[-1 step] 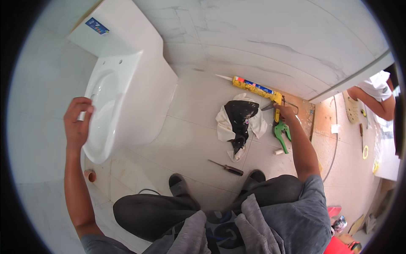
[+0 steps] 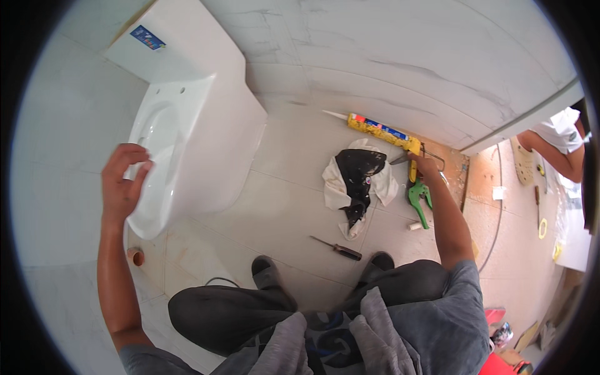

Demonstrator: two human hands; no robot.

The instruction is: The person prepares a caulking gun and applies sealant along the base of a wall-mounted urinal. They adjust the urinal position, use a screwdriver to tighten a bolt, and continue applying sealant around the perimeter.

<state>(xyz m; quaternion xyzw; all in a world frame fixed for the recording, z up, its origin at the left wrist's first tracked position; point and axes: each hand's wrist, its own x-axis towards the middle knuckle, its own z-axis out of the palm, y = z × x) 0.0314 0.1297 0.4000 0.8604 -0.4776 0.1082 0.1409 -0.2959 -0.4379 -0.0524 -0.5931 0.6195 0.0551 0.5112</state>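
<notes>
My left hand (image 2: 123,187) hovers over the near left side of the white toilet (image 2: 215,147). Its fingers curl toward the thumb; something white shows between them, but I cannot tell whether that is a held piece or the bowl behind. At the right, my right hand (image 2: 426,166) is closed at a tool with a grey pointed blade (image 2: 399,160). The yellow caulking gun (image 2: 382,131) lies right beside it, its handle partly hidden by my fingers. Just below that hand are green pipe cutters (image 2: 419,199). A stained black-and-white cloth (image 2: 357,181) lies to its left.
A screwdriver (image 2: 337,248) rests on the tiles before my feet. Near the toilet's front is a brown pipe end (image 2: 135,256). A small white pipe piece (image 2: 415,226) lies by the cutters. Beyond the door frame, another person's arm (image 2: 550,150) shows beside a cable (image 2: 498,219).
My left hand has shifted slightly right, its thumb a little farther out. My right hand stays by the caulking gun. The whole view has moved slightly.
</notes>
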